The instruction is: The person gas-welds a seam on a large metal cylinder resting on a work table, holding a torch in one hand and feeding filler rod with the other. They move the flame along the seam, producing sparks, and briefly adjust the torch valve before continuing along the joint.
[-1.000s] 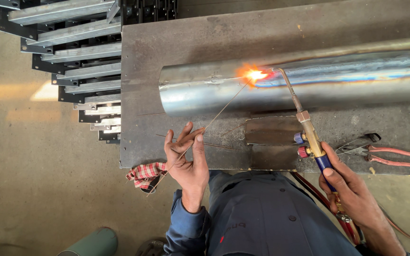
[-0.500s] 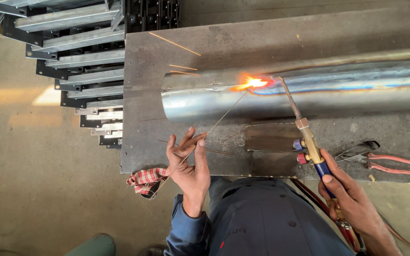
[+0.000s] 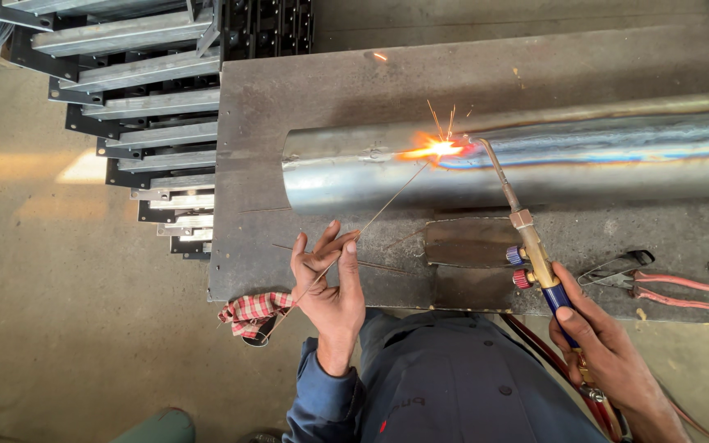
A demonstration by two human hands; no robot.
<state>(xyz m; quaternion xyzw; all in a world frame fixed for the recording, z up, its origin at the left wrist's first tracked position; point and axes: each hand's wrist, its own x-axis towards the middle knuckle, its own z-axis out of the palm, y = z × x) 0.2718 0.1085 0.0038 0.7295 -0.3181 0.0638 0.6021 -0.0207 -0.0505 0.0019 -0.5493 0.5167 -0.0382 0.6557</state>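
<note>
A long shiny metal pipe [image 3: 535, 168] lies across a steel worktable [image 3: 330, 90]. My right hand [image 3: 601, 336] grips the blue handle of a brass gas torch [image 3: 531, 246], whose tip points at the pipe's seam. A bright orange flame [image 3: 432, 149] burns there and throws sparks. My left hand [image 3: 330, 283] pinches a thin filler rod [image 3: 371, 220] between its fingers, and the rod's far end reaches into the flame.
Red-handled pliers [image 3: 658, 287] lie on the table at the right. A small dark metal plate [image 3: 469, 242] rests in front of the pipe. A red checked rag [image 3: 252, 312] hangs at the table's near corner. Stacked metal frames [image 3: 141, 123] stand on the floor at left.
The flame and torch tip have shifted a little along the seam, with fresh sparks flying upward. My left hand keeps the rod fed into the flame.
</note>
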